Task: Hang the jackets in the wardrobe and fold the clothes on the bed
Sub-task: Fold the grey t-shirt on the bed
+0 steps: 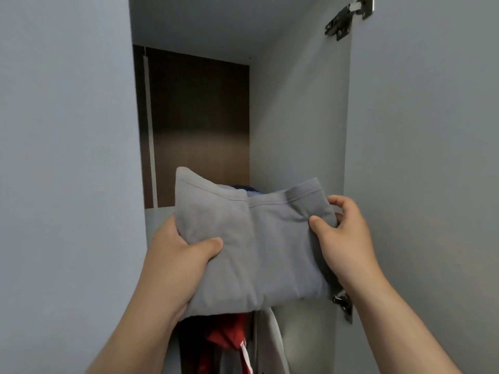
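At the open wardrobe (297, 117), a person holds a folded grey garment (256, 249) at the edge of the upper shelf (158, 215). The left hand (175, 247) grips its left side, thumb on top; the right hand (345, 238) pinches its right edge, fingers (339, 202) curled. A red garment (229, 336) hangs below.

Folded garment (251, 247) plain grey; wardrobe (297, 130) walls pale grey, back panel (199, 117) dark brown; below fingers, red jacket (229, 336).

Beneath the folded garment (251, 238), jackets (229, 338) apparently hang.
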Available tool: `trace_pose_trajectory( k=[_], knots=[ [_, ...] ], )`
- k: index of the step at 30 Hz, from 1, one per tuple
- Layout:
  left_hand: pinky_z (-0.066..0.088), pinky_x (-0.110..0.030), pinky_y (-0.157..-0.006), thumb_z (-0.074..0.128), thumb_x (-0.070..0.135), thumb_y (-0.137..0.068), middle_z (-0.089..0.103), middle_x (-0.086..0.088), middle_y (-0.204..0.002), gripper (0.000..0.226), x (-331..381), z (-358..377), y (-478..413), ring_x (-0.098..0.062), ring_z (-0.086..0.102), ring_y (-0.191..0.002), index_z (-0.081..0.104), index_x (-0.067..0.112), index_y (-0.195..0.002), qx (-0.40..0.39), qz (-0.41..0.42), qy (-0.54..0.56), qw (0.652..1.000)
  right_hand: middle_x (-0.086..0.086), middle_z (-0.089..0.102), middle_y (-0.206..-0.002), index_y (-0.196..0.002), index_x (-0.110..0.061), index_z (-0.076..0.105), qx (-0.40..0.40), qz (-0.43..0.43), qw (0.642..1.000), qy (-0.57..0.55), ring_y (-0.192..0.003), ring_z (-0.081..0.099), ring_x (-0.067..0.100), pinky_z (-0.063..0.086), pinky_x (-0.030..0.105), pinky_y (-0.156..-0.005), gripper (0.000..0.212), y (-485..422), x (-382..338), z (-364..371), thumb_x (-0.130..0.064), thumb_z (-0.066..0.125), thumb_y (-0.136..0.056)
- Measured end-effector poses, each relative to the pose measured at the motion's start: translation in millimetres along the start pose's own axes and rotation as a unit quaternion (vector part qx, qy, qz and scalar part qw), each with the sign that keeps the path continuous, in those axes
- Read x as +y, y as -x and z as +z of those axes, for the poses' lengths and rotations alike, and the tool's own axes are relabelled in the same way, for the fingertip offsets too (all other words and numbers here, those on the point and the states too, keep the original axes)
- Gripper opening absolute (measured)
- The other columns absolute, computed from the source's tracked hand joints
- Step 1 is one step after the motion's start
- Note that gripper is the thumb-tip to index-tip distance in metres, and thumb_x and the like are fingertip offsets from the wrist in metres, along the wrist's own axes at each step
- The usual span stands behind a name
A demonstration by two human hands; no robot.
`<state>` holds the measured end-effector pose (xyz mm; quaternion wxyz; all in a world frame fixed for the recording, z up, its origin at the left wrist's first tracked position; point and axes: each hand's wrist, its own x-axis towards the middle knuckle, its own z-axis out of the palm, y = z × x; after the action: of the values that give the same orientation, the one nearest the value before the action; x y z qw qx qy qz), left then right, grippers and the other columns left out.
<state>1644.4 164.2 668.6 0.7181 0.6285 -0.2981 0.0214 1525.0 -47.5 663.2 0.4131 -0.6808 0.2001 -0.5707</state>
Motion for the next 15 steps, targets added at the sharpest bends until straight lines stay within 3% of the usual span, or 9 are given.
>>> trace_pose_trajectory(
  k=[3, 5, 7, 11, 13, 15],
  knots=[
    [0.053, -0.032, -0.07, 0.076, 0.005, -0.075, 0.072, 0.019, -0.087, 0.034, -2.9, 14.1, -23.5, -0.004, 0.068, -0.076, 0.066, 0.031, -0.093, 0.022, 0.022, 0.01, 0.999, -0.013, 0.064, -0.084, -0.095, -0.031, 0.053, 0.019, -0.021, 0.999, 0.022, -0.074, 0.061, -0.008, 0.04, 0.008, -0.056, 0.024, -27.5, 2.7, 12.8, -0.016, 0.068, -0.085],
    [0.051, -0.028, -0.066, 0.076, 0.005, -0.072, 0.071, 0.024, -0.086, 0.033, -1.7, 24.8, -37.9, 0.001, 0.068, -0.075, 0.067, 0.03, -0.091, 0.035, 0.027, 0.021, 0.999, -0.011, 0.062, -0.083, -0.091, -0.026, 0.053, 0.034, -0.03, 0.998, 0.042, -0.076, 0.061, -0.001, 0.041, 0.017, -0.06, 0.018, -49.1, 5.4, 20.9, -0.02, 0.069, -0.084],
    [0.055, -0.031, -0.068, 0.076, 0.013, -0.062, 0.074, 0.018, -0.088, 0.037, -0.1, 34.9, -54.0, -0.006, 0.07, -0.078, 0.069, 0.028, -0.095, 0.057, 0.016, 0.036, 0.998, -0.009, 0.062, -0.081, -0.087, -0.023, 0.053, 0.036, -0.03, 0.997, 0.058, -0.076, 0.059, 0.006, 0.041, 0.028, -0.062, 0.017, -71.3, 9.4, 29.9, -0.025, 0.069, -0.084],
    [0.06, -0.047, -0.073, 0.074, 0.016, -0.05, 0.075, 0.003, -0.095, 0.051, 2.9, 49.2, -105.3, -0.026, 0.072, -0.086, 0.07, 0.026, -0.1, 0.104, -0.036, 0.091, 0.99, -0.012, 0.059, -0.078, -0.086, -0.024, 0.048, 0.002, -0.043, 0.996, 0.078, -0.074, 0.057, 0.009, 0.036, 0.026, -0.057, 0.018, -112.4, 12.4, 52.7, -0.031, 0.064, -0.085],
    [0.059, -0.053, -0.071, 0.074, 0.012, -0.049, 0.073, -0.004, -0.098, 0.055, 5.8, 54.5, -138.6, -0.033, 0.071, -0.086, 0.068, 0.024, -0.103, 0.129, -0.072, 0.115, 0.982, -0.018, 0.057, -0.082, -0.095, -0.029, 0.047, -0.053, -0.055, 0.993, 0.095, -0.078, 0.057, 0.012, 0.036, 0.026, -0.058, 0.019, -132.5, 11.7, 67.0, -0.033, 0.061, -0.083],
    [0.059, -0.055, -0.067, 0.074, 0.009, -0.053, 0.071, -0.009, -0.099, 0.054, 8.6, 59.1, -172.0, -0.037, 0.071, -0.083, 0.065, 0.021, -0.105, 0.146, -0.099, 0.121, 0.977, -0.026, 0.051, -0.095, -0.117, -0.044, 0.042, -0.14, -0.068, 0.982, 0.111, -0.087, 0.055, 0.012, 0.038, 0.025, -0.065, 0.047, -149.4, 10.8, 80.5, -0.033, 0.058, -0.075]
  ],
)
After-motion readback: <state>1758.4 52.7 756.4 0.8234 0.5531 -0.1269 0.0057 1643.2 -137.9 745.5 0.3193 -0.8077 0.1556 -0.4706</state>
